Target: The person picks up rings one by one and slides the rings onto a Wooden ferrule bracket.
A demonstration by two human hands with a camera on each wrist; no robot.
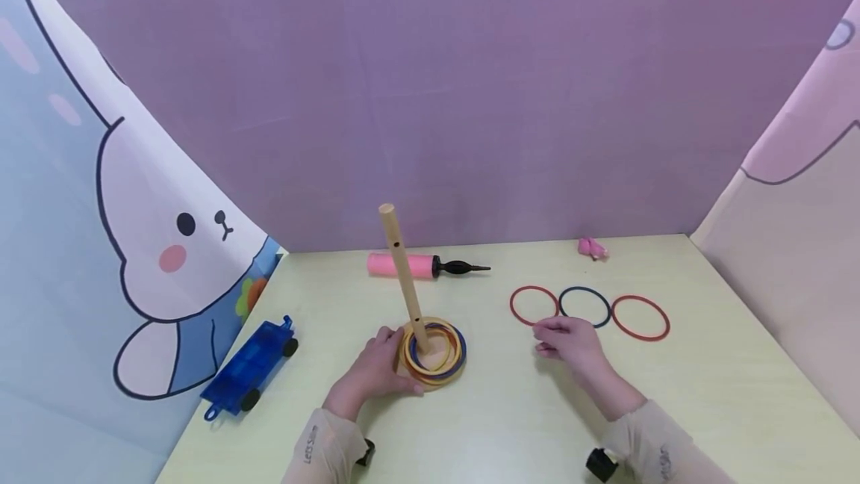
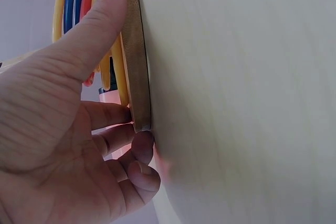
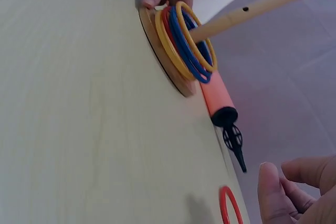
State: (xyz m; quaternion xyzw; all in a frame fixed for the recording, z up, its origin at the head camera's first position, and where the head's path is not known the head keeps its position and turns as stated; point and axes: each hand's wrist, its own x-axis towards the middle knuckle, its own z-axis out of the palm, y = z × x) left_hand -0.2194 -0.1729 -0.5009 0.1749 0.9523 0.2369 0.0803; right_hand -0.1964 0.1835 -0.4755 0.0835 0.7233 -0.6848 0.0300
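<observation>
Now gripping upright wooden peg stand (image 1: 404, 275) by base (image 2: 137, 77) with left hand (image 1: 372, 368); hovering with nearer right hand (image 1: 572, 346), loosely curled, pinching nothing, just nearside of leftmost red ring (image 1: 534, 288) on tabletop (image 1: 500, 424), well right of stand.

I see a cart (image 1: 248, 368) at the left of the surface (image 1: 510, 409); right of it, a peg stand (image 1: 433, 358) with stacked rings (image 1: 463, 349) around its peg (image 1: 405, 282), a pump (image 1: 425, 267) behind, three loose rings (image 1: 584, 288) farther right.
</observation>
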